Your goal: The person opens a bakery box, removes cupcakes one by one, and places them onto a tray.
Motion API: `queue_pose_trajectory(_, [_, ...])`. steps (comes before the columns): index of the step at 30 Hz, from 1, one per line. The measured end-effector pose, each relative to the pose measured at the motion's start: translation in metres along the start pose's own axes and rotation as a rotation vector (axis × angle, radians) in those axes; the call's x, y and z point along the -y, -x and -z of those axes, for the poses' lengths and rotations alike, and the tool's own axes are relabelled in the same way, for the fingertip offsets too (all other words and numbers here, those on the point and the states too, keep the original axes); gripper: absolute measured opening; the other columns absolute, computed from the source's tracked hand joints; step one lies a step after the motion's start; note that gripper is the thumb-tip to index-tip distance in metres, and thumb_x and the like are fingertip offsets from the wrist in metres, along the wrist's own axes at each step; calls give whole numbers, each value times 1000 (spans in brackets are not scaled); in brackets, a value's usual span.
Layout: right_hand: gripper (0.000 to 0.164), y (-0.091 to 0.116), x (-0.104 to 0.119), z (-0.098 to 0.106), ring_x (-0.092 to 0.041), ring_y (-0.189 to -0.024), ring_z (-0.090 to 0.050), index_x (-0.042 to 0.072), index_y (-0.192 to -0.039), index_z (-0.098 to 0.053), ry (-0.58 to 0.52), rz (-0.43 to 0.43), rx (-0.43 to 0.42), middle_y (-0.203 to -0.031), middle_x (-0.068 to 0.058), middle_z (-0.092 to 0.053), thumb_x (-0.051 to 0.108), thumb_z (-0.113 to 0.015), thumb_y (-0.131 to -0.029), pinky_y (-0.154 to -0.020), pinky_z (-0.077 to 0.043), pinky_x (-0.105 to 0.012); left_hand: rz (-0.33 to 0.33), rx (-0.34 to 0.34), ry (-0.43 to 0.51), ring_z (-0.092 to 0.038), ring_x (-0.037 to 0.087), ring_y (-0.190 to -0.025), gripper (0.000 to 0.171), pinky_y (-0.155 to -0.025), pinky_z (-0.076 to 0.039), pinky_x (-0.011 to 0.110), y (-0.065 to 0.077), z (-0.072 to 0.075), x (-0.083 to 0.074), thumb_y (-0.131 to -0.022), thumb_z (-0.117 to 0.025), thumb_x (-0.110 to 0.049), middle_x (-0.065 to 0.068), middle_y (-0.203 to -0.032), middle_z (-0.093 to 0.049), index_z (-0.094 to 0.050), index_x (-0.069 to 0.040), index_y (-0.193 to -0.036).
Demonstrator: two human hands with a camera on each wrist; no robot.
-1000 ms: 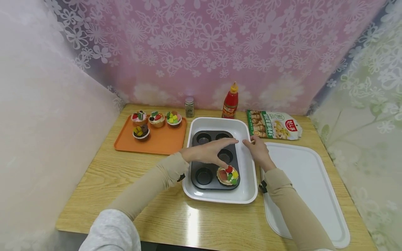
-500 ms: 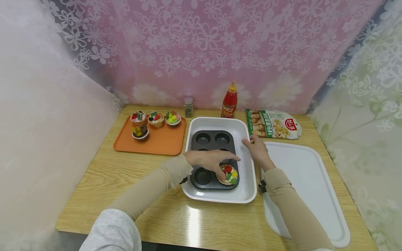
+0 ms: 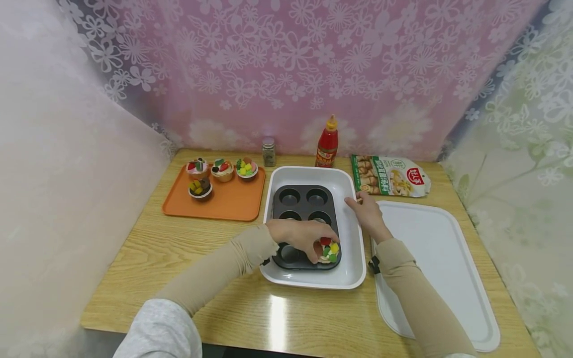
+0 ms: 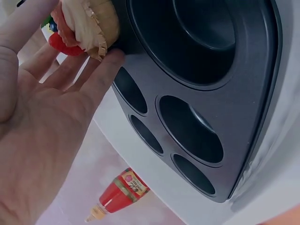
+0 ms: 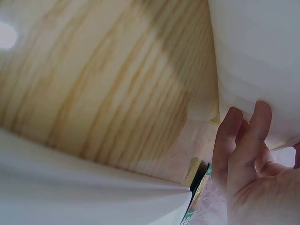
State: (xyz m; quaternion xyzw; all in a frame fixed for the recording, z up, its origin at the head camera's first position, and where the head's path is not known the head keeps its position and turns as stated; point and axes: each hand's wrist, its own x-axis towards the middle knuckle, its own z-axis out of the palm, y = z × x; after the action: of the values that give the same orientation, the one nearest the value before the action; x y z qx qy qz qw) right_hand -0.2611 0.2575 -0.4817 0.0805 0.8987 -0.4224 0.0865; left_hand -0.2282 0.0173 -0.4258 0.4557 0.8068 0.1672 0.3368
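Note:
In the head view my left hand (image 3: 306, 236) curls round a fruit-topped cupcake (image 3: 330, 252), its thumb on the near side. This cupcake is at the front right cup of a dark muffin tin (image 3: 304, 200). The left wrist view shows the pale side of the cupcake (image 4: 104, 22) between thumb and fingers, beside the tin. The tin lies inside a deep white tray (image 3: 313, 282). My right hand (image 3: 369, 215) grips that tray's right rim; in the right wrist view its fingers (image 5: 261, 117) press the outer wall from below.
An orange tray (image 3: 224, 206) at the left bears several cupcakes. A spice jar (image 3: 269, 152), a red sauce bottle (image 3: 327, 145) and a green-and-white food packet (image 3: 389, 176) line the back. At the right lies a flat white tray (image 3: 429, 258).
My left hand has come down and nearer over the muffin tin, and its spread fingers have closed round the cupcake. The right hand has kept its place at the rim.

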Motion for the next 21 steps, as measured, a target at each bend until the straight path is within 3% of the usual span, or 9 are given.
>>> queue_pose_trajectory(11, [52,1,0,-1,-29,-98,-65,4,-133,-54,5,-9,8,-121,-21,-63,49,-50,-109,-71,-54,-29,13,-38,-117,-52,12,-137,77,-118,-43,26,-1,-7,-7,-88,-87,-14,1,-154,-54,-50,-15,-156])
queue_pose_trajectory(21, [50,-1,0,-1,-29,-99,-65,4,-134,-55,7,-10,9,-121,-21,-63,48,-50,-109,-71,-53,-28,-49,-70,-120,-55,10,-111,57,-96,-49,19,-2,-5,-5,-92,-82,-11,-1,-131,-63,-60,-15,-144])
